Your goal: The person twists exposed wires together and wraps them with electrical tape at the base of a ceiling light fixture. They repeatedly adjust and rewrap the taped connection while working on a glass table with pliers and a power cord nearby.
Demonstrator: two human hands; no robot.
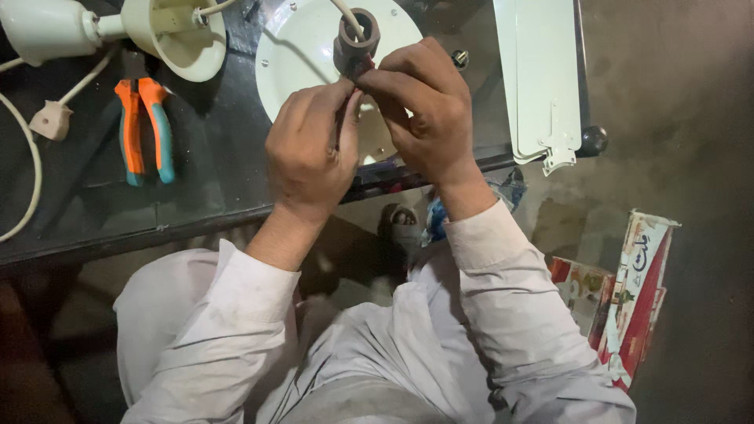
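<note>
We note both hands, the left hand (308, 149) and the right hand (428, 114), bare: no gloves, rings or watch. Both arms wear long sleeves (514, 302) of a loose, pale off-white shirt; cuffs are plain and unbuttoned-looking, ending at the wrist. The fabric is creased, with faint grey soiling on the forearms. The matching pale garment (353, 353) covers the lap.

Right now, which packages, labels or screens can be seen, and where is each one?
Tall cardboard box: on the floor at the right, leaning, white and red with printed writing.
Lower carton: just left of it, beside the person's right sleeve, red with coloured print.
No screens or signs show.
</note>
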